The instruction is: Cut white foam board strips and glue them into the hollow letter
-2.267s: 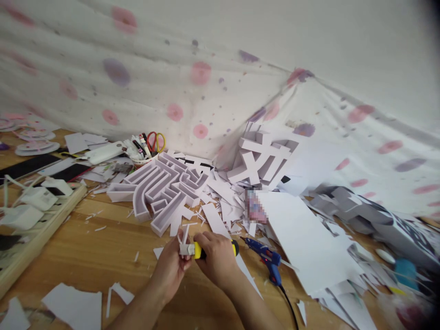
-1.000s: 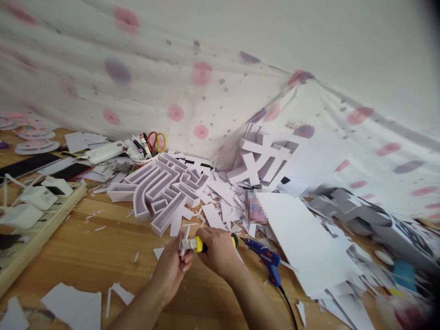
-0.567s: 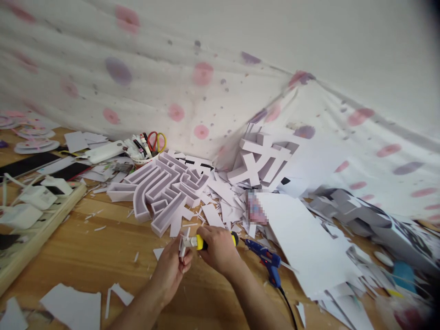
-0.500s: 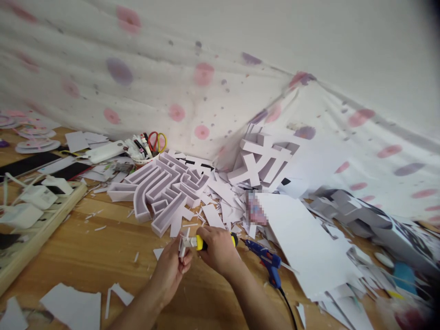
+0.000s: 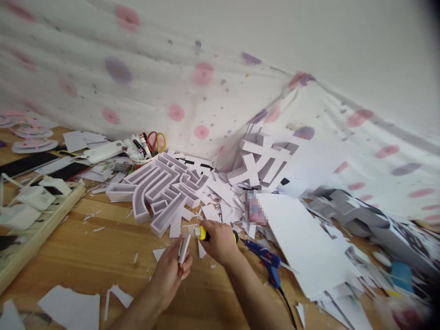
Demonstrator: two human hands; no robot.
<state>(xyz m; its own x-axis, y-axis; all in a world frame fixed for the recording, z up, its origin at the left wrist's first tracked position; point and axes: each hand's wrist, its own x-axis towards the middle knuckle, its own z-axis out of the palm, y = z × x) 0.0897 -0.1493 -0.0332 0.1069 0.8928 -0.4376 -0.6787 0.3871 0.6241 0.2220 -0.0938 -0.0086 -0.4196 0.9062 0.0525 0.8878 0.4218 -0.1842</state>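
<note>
Near the middle of the wooden table, my left hand (image 5: 173, 268) grips a small white foam strip (image 5: 184, 249), held up on edge between thumb and fingers. My right hand (image 5: 220, 240) is closed around a yellow and black cutter (image 5: 204, 233), its tip pointing left, a short gap away from the strip. Just beyond my hands lies a hollow white foam character (image 5: 168, 185) with raised walls. A blue glue gun (image 5: 264, 257) rests to the right of my right hand, its nozzle close to the cutter's back end.
White scraps (image 5: 227, 201) cover the table's middle. A large white board (image 5: 299, 243) lies on the right, another foam character (image 5: 264, 158) leans at the back. A basket (image 5: 142, 160) holds pens and scissors. Power adapters (image 5: 37, 197) sit at the left on a wooden frame (image 5: 41, 238).
The cutter in my right hand has moved right and slightly up, away from the strip. The white strip in my left hand now shows apart from the blade.
</note>
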